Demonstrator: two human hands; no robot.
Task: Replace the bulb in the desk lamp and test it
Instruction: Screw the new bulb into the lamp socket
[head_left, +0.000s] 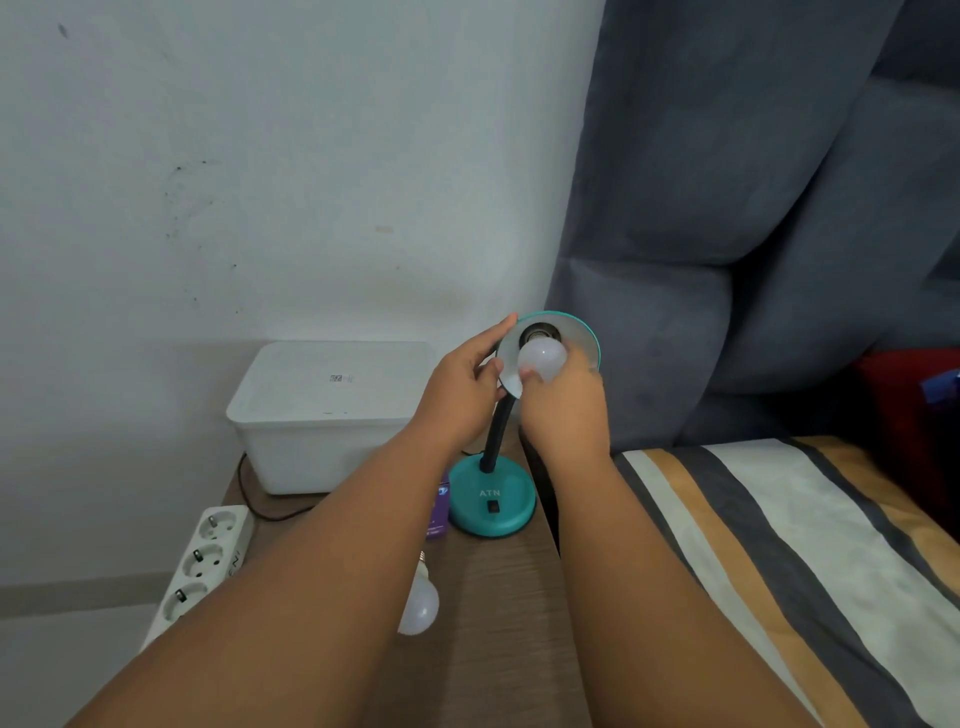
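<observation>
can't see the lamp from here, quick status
Left hand steadies shade. Right hand grips bulb at socket. Second bulb on table. Nothing blocking.

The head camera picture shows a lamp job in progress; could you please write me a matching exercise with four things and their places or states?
Things:
1. bulb at the shade
2. spare bulb
3. lamp base
4. power strip

Places or states:
A. lying on its side on the wooden table
B. hanging off the table's left edge
C. held by the right hand
D. standing near the bed, teal, switch facing the camera

The left hand steadies the lamp shade.

Pairs: 1-C, 2-A, 3-D, 4-B
</observation>
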